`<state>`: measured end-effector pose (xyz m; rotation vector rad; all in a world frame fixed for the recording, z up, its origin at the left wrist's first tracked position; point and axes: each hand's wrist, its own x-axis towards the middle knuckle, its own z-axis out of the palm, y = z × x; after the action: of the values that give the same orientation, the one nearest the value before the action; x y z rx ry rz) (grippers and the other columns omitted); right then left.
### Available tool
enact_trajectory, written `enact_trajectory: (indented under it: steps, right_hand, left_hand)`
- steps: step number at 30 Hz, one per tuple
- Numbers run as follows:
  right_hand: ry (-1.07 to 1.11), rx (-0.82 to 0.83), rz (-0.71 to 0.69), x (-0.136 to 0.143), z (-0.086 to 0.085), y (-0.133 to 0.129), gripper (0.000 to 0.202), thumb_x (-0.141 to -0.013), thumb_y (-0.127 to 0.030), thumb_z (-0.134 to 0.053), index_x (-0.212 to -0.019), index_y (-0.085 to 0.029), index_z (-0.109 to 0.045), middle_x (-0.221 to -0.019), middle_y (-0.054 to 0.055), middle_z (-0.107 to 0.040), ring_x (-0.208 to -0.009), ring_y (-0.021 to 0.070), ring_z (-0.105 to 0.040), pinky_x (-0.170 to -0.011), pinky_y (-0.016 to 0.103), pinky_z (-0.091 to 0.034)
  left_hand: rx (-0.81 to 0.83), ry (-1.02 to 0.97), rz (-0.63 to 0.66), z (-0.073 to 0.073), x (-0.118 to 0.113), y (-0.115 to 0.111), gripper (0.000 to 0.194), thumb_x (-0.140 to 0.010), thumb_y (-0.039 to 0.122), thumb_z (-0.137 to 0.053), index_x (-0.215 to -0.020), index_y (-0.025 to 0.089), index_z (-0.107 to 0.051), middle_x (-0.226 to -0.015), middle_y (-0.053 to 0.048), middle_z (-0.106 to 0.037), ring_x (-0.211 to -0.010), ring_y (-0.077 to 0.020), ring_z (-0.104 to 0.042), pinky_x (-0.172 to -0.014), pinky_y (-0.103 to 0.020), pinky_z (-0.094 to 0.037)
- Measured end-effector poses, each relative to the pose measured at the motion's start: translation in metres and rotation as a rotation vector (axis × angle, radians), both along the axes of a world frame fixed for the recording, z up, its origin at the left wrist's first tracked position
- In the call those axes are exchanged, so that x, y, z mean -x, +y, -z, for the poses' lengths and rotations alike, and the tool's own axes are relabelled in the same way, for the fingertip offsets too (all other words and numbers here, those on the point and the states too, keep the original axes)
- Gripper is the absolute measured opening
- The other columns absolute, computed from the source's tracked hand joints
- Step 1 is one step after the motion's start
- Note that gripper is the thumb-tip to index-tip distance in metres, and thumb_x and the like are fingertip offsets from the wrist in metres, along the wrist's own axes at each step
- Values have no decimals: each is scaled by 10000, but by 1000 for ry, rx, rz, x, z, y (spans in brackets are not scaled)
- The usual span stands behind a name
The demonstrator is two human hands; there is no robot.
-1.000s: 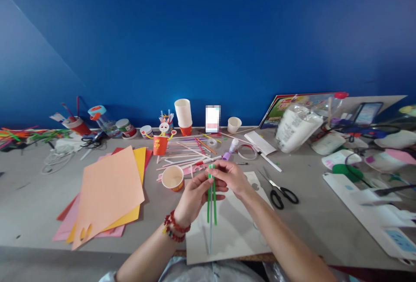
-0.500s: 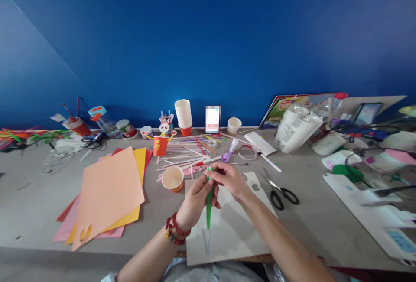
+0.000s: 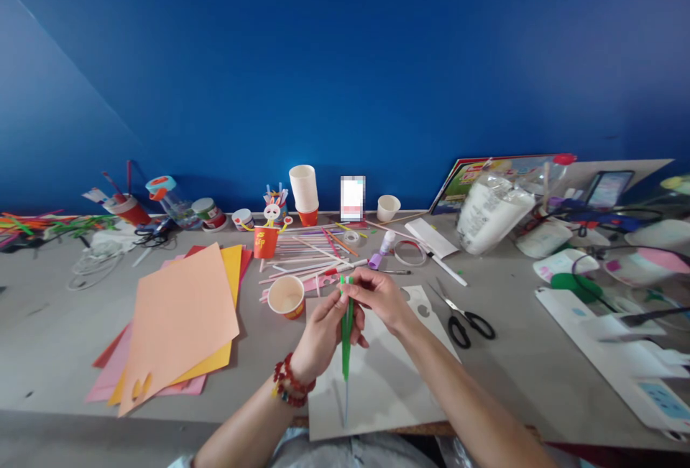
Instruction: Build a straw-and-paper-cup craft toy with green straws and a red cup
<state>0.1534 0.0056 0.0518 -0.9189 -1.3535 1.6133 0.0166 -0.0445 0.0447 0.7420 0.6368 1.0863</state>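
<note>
My left hand (image 3: 328,320), with red bead bracelets (image 3: 291,379) at its wrist, pinches a long narrow green strip (image 3: 346,353). At the strip's upper end my right hand (image 3: 380,297) is closed with its fingertips. The strip shows two green edges at its top with something pale between them, and a thin pale stick (image 3: 346,403) sticks out below. Whether the strip is paper or plastic I cannot tell. Beneath both hands lies a white sheet (image 3: 377,389) with cut-out holes near its far edge.
Black-handled scissors (image 3: 464,326) lie right of the sheet. A paper cup (image 3: 286,297) stands at its left. Loose straws (image 3: 302,246), a rabbit-decorated red cup (image 3: 266,242) and a glue bottle (image 3: 388,241) are behind. Coloured paper (image 3: 183,317) lies left, a power strip (image 3: 598,353) right.
At its upper end the green strip has parted into two visible edges, shifting slightly left. The pale stick's lower end has swung a little. Both hands stay nearly in place.
</note>
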Motion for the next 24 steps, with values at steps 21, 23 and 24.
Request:
enact_trajectory:
  steps: [21, 23, 24]
  right_hand:
    - [-14, 25, 60, 6, -5, -9, 282, -774, -428, -760, -726, -180, -633, -467, -71, -528, -355, 80, -477, -359, 193, -339]
    - [-28, 51, 47, 6, -8, -10, 286, -778, -444, -749, -748, -186, -629, -407, -88, -498, -289, 84, -444, -313, 193, -311]
    - [-33, 55, 48, 6, -9, -10, 290, -770, -447, -755, -753, -186, -628, -395, -93, -492, -273, 83, -434, -301, 191, -302]
  left_hand:
    - [60, -13, 188, -5, 13, 3, 265, -913, 396, -602, -915, 134, -565, -721, -45, -650, -532, -128, -610, -641, -367, -592]
    - [72, -7, 215, -8, 14, 3, 272, -910, 399, -613, -924, 130, -575, -771, -77, -675, -608, -167, -666, -675, -374, -582]
    - [75, -7, 224, -9, 14, 3, 269, -908, 395, -620, -933, 131, -579, -783, -82, -681, -626, -172, -674, -689, -373, -577]
